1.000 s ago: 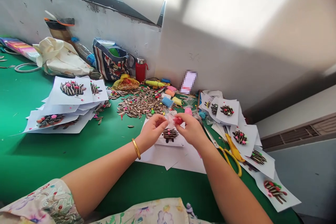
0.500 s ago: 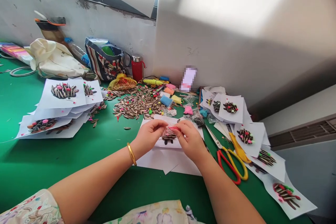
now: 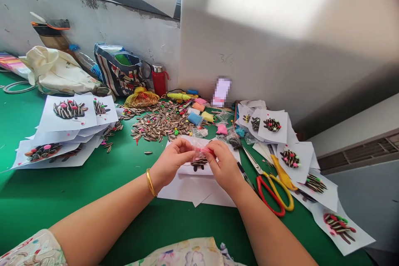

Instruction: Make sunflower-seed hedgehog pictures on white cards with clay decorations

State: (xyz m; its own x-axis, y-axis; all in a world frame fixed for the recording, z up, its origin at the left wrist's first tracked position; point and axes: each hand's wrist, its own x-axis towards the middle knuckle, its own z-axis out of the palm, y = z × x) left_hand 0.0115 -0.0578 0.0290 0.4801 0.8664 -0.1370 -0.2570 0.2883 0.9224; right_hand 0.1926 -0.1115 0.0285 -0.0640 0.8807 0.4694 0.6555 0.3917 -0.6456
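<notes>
Between my two hands is a small clear plastic bag (image 3: 197, 146) with something pinkish-red at its right side. My left hand (image 3: 175, 158), with a gold bangle at the wrist, pinches the bag's left part. On the other side my right hand (image 3: 225, 165) has its thumb and fingers closed on the reddish end. Right below the bag, a sunflower-seed figure (image 3: 198, 163) with dark feet lies on a white paper sheet (image 3: 187, 193); the hands and bag hide its upper part.
Loose sunflower seeds (image 3: 158, 121) lie heaped beyond my hands, beside coloured clay packets (image 3: 195, 119). Scissors (image 3: 274, 193) and a yellow utility knife (image 3: 282, 172) rest at the right. Papers with seed figures lie at the left (image 3: 70, 126) and right (image 3: 299, 156). A red flask (image 3: 159, 82) stands behind.
The plastic bag shows more spread between my hands, and my left hand sits a little farther from my right. The whole view has shifted slightly.
</notes>
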